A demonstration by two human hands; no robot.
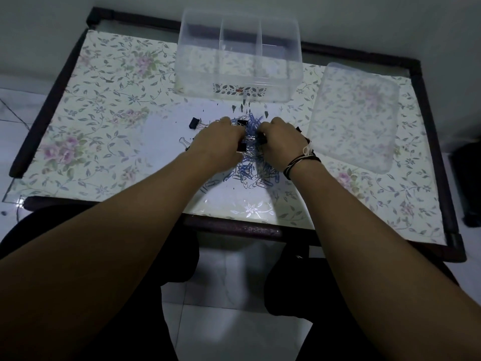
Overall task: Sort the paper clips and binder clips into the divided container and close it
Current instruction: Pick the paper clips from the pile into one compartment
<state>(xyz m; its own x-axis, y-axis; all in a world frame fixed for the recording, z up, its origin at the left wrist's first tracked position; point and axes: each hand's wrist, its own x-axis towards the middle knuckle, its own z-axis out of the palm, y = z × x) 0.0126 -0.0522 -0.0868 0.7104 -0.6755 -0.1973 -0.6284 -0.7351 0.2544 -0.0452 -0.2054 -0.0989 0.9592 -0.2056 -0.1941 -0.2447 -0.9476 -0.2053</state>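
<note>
A heap of blue and silver paper clips [250, 173] mixed with black binder clips lies mid-table. My left hand [216, 144] rests on the heap's left side, fingers curled around a black binder clip [242, 147]. My right hand [282, 144] presses on the heap's right side, fingers bent onto a dark clip; the grip itself is hidden. One black binder clip [194, 123] lies apart to the left. The clear divided container [291, 82] stands open behind the heap, its compartments bare. Its clear lid [354, 115] lies flat to the right.
The table has a floral cover under glass [104, 126] and a dark wooden frame [234, 227]. A loose silver clip [183, 140] lies left of my left hand. My knees and a tiled floor show below the front edge.
</note>
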